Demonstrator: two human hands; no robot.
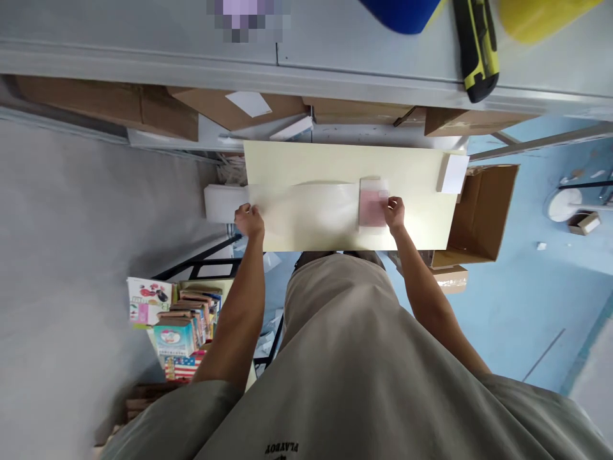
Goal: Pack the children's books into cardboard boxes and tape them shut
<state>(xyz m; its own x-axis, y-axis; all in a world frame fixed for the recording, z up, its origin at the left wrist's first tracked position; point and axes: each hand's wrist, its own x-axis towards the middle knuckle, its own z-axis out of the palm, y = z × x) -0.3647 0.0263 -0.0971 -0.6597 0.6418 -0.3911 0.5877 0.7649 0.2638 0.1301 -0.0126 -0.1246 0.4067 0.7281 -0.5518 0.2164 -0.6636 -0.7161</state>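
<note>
A pale yellow board [335, 160] lies in front of me. Over its near half stretches a thin, translucent sheet of film [306, 207]. My left hand [249, 219] is closed on the film's left end, thumb and fingers together at the board's left edge. Toward the right, my right hand [394, 212] pinches the right edge of a pink rectangular piece [371, 207] with a see-through border. Whether the pink piece is joined to the film I cannot tell. A stack of white cards [453, 174] rests on the board's right end.
A grey shelf [143, 54] runs above, carrying a yellow-and-black utility knife [479, 57]. Cardboard boxes [163, 108] stand under it. An open carton [483, 211] is right of the board. Packed booklets and boxes [175, 335] stand at lower left.
</note>
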